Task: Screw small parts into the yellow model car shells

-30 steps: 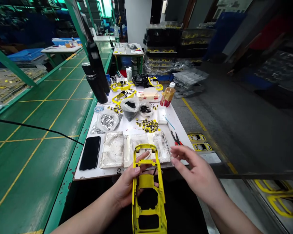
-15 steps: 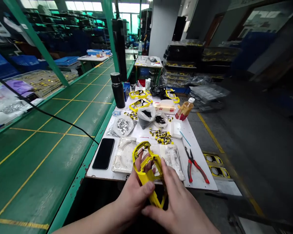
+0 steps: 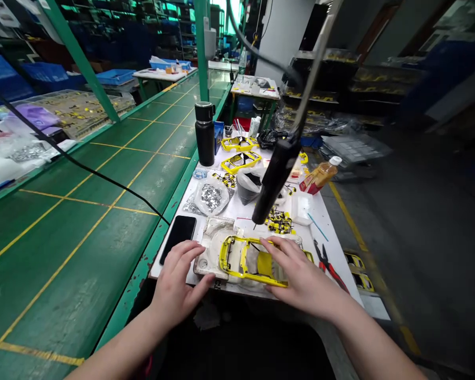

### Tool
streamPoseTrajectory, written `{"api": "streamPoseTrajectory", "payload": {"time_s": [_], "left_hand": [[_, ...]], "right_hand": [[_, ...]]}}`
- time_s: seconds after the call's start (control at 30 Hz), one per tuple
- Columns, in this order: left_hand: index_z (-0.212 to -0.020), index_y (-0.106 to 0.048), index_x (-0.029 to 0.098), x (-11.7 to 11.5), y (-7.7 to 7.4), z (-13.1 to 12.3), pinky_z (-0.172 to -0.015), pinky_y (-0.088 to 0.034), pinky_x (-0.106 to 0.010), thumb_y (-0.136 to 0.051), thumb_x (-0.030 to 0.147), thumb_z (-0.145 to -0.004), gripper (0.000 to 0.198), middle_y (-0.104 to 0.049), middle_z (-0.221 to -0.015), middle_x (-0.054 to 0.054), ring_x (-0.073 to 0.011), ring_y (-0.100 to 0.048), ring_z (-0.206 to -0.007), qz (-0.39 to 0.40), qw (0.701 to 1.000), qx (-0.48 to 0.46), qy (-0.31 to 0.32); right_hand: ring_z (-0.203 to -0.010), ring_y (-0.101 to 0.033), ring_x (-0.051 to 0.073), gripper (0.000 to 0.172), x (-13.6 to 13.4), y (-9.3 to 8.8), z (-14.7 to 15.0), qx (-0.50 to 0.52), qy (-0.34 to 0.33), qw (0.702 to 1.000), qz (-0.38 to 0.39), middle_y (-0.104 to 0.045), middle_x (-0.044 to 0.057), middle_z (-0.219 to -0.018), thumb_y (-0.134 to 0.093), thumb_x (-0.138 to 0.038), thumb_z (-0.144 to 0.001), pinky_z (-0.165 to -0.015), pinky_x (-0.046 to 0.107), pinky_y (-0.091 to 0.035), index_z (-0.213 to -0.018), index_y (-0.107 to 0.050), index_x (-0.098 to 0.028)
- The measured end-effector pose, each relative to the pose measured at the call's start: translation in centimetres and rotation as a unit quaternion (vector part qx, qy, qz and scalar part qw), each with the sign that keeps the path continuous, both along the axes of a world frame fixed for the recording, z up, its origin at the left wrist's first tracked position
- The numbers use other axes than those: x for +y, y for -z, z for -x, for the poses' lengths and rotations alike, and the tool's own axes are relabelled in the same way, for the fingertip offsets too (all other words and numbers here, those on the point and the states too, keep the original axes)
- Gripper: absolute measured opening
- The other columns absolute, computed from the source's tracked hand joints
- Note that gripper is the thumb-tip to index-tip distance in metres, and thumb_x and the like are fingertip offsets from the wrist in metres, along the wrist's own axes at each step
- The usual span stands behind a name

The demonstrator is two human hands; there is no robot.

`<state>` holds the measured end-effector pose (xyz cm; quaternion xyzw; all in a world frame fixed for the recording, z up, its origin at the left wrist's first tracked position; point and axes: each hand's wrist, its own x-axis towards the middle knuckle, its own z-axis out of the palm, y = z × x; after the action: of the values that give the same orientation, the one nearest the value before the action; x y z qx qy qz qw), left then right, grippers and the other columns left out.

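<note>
Yellow frame: the yellow frame (image 3: 264,264) lies lengthwise across you, over the off-white block (image 3: 215,236) at the near edge of the counter (image 3: 239,210); the block probably serves as a cradle, keeping it steady and off the hard top.
Right hand: your right hand (image 3: 296,270) is clamped on the yellow frame's right part, fingertips at the far rail, thumb along the near one; spanning both rails likely stops it twisting.
Left hand: your left hand (image 3: 177,277) has thumb and fingers apart, nothing held; it stands at the yellow frame's left end, beside the off-white block. Whether it touches the block, you cannot tell from here.
Driver: the black driver (image 3: 276,182) hangs tilted, bit downward, just beyond the yellow frame; hung there, it seems meant to be reached without taking up counter room.
Small parts: the yellow-and-black parts (image 3: 281,221) lie loose behind the yellow frame; the bag of silver pieces (image 3: 211,198) and the bag of dark bits (image 3: 248,184) stand open-mouthed, presumably for easy picking.
Edges: the phone (image 3: 179,236) lies left, the red-handled pliers (image 3: 328,265) right, both apparently set aside to leave your middle free.
</note>
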<state>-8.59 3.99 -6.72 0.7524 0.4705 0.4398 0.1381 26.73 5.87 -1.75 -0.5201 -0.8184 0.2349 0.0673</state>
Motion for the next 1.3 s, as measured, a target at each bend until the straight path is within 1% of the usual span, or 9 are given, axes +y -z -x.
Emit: {"api": "streamPoseTrajectory", "payload": {"time_s": [0.1,0.2,0.33,0.43,0.53,0.8,0.97,1.2,1.3], "left_hand": [[-0.139,-0.071,0.029,0.8,0.7,-0.6,-0.114,-0.056,-0.053,-0.084,0.029,-0.095,0.046,-0.074,-0.132,-0.012,-0.0352,-0.07,-0.126,-0.002,1.0,0.012,0.011],[-0.137,-0.071,0.028,0.7,1.0,-1.2,-0.112,-0.056,-0.05,-0.084,0.026,-0.095,0.045,-0.075,-0.127,-0.012,-0.0341,-0.07,-0.123,-0.015,1.0,0.003,0.026],[-0.134,-0.068,0.026,0.7,0.6,-1.8,-0.11,-0.056,-0.048,-0.082,0.024,-0.098,0.038,-0.074,-0.123,-0.011,-0.032,-0.069,-0.12,-0.022,0.999,0.029,0.03],[-0.13,-0.067,0.022,1.3,0.0,-2.3,-0.106,-0.056,-0.048,-0.077,0.031,-0.103,0.03,-0.073,-0.123,-0.013,-0.0319,-0.069,-0.118,-0.015,0.996,0.082,0.019],[-0.13,-0.066,0.02,1.9,-0.1,-2.8,-0.101,-0.056,-0.048,-0.076,0.036,-0.105,0.032,-0.072,-0.124,-0.014,-0.0323,-0.069,-0.116,-0.031,0.993,0.116,0.022],[-0.139,-0.071,0.023,2.7,1.6,-3.1,-0.1,-0.057,-0.049,-0.075,0.025,-0.102,0.037,-0.062,-0.127,-0.014,-0.0308,-0.063,-0.114,-0.07,0.994,0.055,0.07],[-0.123,-0.076,0.022,2.7,1.5,-3.1,-0.101,-0.056,-0.051,-0.076,0.018,-0.098,0.026,-0.063,-0.126,-0.014,-0.0313,-0.062,-0.114,-0.074,0.993,0.041,0.079],[-0.12,-0.077,0.019,2.6,1.6,-3.3,-0.102,-0.056,-0.053,-0.074,0.017,-0.096,0.025,-0.067,-0.125,-0.015,-0.0328,-0.064,-0.115,-0.064,0.995,0.026,0.071],[-0.12,-0.077,0.019,2.7,1.6,-3.4,-0.103,-0.056,-0.054,-0.074,0.015,-0.095,0.026,-0.07,-0.126,-0.015,-0.033,-0.064,-0.116,-0.068,0.995,0.018,0.076]], "right_hand": [[-0.17,-0.034,0.034,0.097,0.6,0.1,0.2,0.003,-0.003,1.0,0.011,-0.039,0.013,-0.179,-0.079,-0.038,-0.095,-0.139,0.056,-0.037,-0.181,-0.033,-0.032],[-0.171,-0.032,0.032,0.096,0.8,0.1,0.5,0.016,-0.006,1.0,0.011,-0.038,0.012,-0.18,-0.08,-0.035,-0.095,-0.14,0.052,-0.035,-0.18,-0.035,-0.03],[-0.172,-0.03,0.031,0.097,0.8,0.5,0.7,0.02,-0.019,1.0,0.009,-0.037,0.012,-0.181,-0.08,-0.031,-0.094,-0.141,0.052,-0.033,-0.18,-0.035,-0.028],[-0.172,-0.03,0.033,0.099,0.9,1.1,0.7,0.008,-0.018,1.0,0.02,-0.036,0.011,-0.182,-0.081,-0.031,-0.094,-0.141,0.055,-0.033,-0.181,-0.033,-0.031],[-0.171,-0.031,0.034,0.099,1.0,1.5,0.8,0.005,-0.019,1.0,0.023,-0.036,0.012,-0.182,-0.081,-0.033,-0.096,-0.141,0.056,-0.034,-0.181,-0.032,-0.031],[-0.172,-0.028,0.037,0.102,1.0,1.8,1.2,0.015,-0.044,0.999,-0.027,-0.036,0.014,-0.18,-0.078,-0.025,-0.098,-0.141,0.059,-0.034,-0.183,-0.023,-0.031],[-0.173,-0.026,0.038,0.103,0.7,1.9,1.1,0.018,-0.047,0.998,-0.03,-0.033,0.013,-0.181,-0.076,-0.023,-0.1,-0.14,0.062,-0.035,-0.184,-0.017,-0.036],[-0.173,-0.027,0.037,0.1,0.9,2.5,0.9,0.025,-0.053,0.998,-0.037,-0.033,0.013,-0.182,-0.076,-0.027,-0.102,-0.141,0.062,-0.034,-0.184,-0.019,-0.034],[-0.175,-0.021,0.038,0.101,0.9,2.2,0.8,0.018,-0.057,0.997,-0.044,-0.031,0.013,-0.185,-0.08,-0.027,-0.1,-0.14,0.065,-0.033,-0.184,-0.022,-0.032]]}}
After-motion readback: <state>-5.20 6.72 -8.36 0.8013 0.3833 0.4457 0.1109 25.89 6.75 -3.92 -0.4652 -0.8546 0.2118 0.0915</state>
